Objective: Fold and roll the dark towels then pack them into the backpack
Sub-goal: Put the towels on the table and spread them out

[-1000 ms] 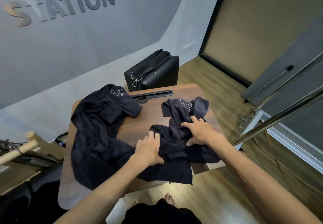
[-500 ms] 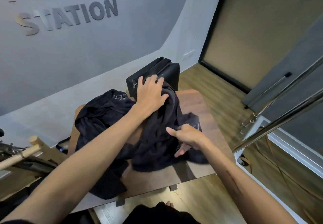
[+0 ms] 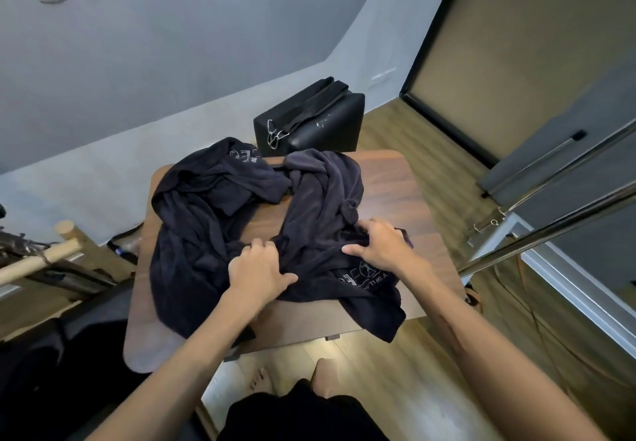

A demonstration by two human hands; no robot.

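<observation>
Two dark towels lie rumpled on the wooden table (image 3: 406, 199) in the head view, the left towel (image 3: 192, 220) heaped apart while the right towel (image 3: 327, 206) runs from the far edge, just before the black backpack (image 3: 309, 120), down under both hands. Left hand (image 3: 258, 268) bunches a fold of it in curled fingers, and right hand (image 3: 382, 247) presses nearly flat on its near part, fingertips bent into the cloth. Soft, light and limp, it should be taken by corners or a hem, which seem buried in folds beyond the hands.

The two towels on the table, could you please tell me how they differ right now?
The left towel lies untouched in a heap; the right towel is under both hands, left hand gripping it, right hand pressing. The left hangs off the left edge, the right off the near edge. Both are dark, crumpled, unfolded.
</observation>
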